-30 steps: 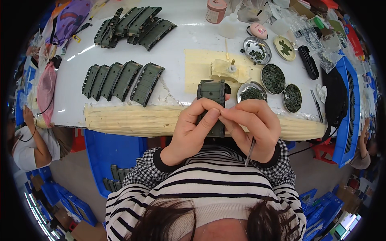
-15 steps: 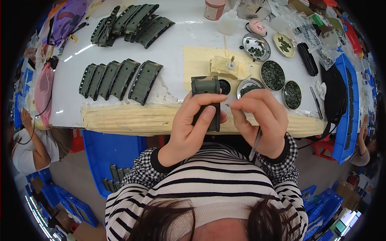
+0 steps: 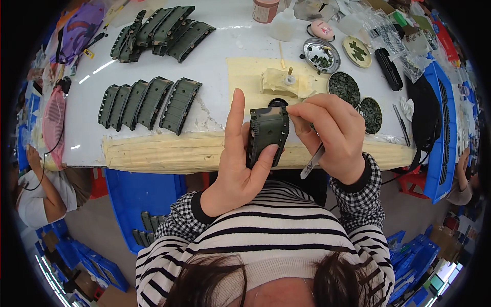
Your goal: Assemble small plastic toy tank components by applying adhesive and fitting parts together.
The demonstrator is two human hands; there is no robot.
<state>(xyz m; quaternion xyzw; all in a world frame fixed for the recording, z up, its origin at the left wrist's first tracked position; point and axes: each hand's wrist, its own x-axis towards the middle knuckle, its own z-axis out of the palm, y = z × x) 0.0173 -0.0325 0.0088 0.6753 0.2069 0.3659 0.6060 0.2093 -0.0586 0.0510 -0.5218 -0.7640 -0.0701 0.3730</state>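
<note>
Green bits (image 3: 343,90) in tins (image 3: 329,86) | left fingers (image 3: 236,116) clasp panel (image 3: 268,128) | right fingers (image 3: 322,109) pinched, holding tool (image 3: 311,164)

A white table (image 3: 217,56) carries curved green pieces (image 3: 180,106), round dishes (image 3: 364,63), a bottle (image 3: 281,27) and a black case (image 3: 388,69).

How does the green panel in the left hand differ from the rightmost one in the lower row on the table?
The held panel is gripped by the left hand, while the row panel lies on the table. The right hand is at the held panel's upper right corner; no hand touches the row panel. Both are green with dark edges.
</note>
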